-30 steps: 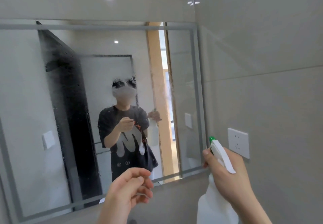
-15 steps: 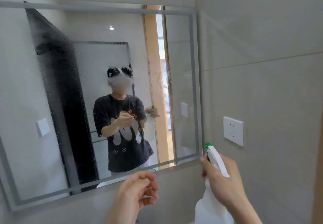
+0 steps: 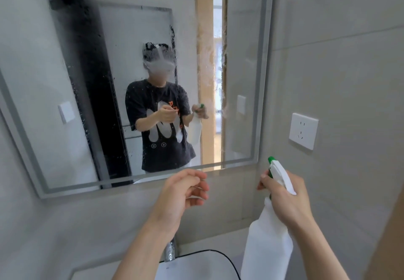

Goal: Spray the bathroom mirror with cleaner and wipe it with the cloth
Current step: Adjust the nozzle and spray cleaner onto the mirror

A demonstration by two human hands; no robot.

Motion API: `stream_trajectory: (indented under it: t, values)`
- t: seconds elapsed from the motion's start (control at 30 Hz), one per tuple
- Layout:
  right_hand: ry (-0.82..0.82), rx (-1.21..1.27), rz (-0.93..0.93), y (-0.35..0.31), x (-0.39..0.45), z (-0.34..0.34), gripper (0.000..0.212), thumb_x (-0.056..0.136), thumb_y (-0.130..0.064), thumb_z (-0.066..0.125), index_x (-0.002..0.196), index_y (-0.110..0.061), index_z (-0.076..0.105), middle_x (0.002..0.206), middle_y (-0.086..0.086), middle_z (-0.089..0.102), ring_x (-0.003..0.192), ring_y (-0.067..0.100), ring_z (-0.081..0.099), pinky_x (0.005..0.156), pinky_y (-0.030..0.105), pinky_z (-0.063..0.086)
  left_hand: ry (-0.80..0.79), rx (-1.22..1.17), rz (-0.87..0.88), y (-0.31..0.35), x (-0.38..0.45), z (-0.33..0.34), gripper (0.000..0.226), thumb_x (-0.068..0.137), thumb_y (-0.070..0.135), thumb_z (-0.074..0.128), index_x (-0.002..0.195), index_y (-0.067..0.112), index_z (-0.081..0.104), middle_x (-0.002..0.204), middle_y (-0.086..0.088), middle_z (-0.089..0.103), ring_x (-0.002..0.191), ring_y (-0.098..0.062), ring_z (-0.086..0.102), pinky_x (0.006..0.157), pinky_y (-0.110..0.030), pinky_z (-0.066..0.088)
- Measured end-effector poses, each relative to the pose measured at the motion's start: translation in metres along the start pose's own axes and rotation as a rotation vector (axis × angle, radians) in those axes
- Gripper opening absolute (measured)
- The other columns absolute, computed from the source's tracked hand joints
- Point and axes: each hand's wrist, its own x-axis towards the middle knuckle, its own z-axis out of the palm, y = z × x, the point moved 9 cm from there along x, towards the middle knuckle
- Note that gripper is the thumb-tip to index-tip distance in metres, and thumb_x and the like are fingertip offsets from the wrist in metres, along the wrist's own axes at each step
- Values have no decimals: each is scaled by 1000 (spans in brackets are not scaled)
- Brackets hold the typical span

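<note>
Head view — outlet [image 3: 303, 131] beside mirror [image 3: 240, 83]

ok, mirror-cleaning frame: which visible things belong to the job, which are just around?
Job:
- wall mirror with frosted border, wet with droplets
- white spray bottle with green nozzle, gripped by right hand
- left hand, empty, fingers curled

No cloth in view.

Just around:
- white wall socket
- chrome tap
- white basin
</note>
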Motion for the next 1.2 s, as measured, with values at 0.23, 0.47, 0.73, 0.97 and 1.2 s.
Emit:
stream_trajectory:
  t: [0.23,0.47,0.73,0.97,1.2]
  values:
    - [-3,-90,54,25,-7,8,13,88,-4,57,75,-1,59,76,19,67,52,6,47,55,25,39,-9,17,-11,-9,1,2,23,93,-1,43,96,-1,66,75,-13,66,64,-22,59,61,-33,47]
    - [-18,-46,174,69,-17,14,26,89,-7,60,73,13,52,58,7,52,41,6,40,41,13,33,60,59,-118,-47,-4,-16,21,93,-3,43,95,-2,65,71,-13,65,59,-23,58,55,-30,47]
    - [-38,-99,119,76,-16,15,19,91,-8,57,75,3,57,77,24,64,58,18,47,53,25,37,111,68,-187,-77,-11,-29,23,93,-5,43,92,-2,65,69,-14,66,53,-21,59,50,-28,47]
    - [-142,-6,146,98,-24,33,38,94,-12,60,63,8,54,54,7,57,43,5,42,49,17,34,144,99,-222,-93,-17,-40,21,93,-5,44,91,-2,65,69,-15,66,54,-22,59,52,-29,46]
    - [-235,-42,-41,61,-33,80,30,94,-12,62,68,3,59,69,22,62,50,9,42,50,17,35,238,93,-196,-77,-32,-76,23,92,-6,43,88,-1,65,69,-15,65,54,-23,58,50,-27,45]
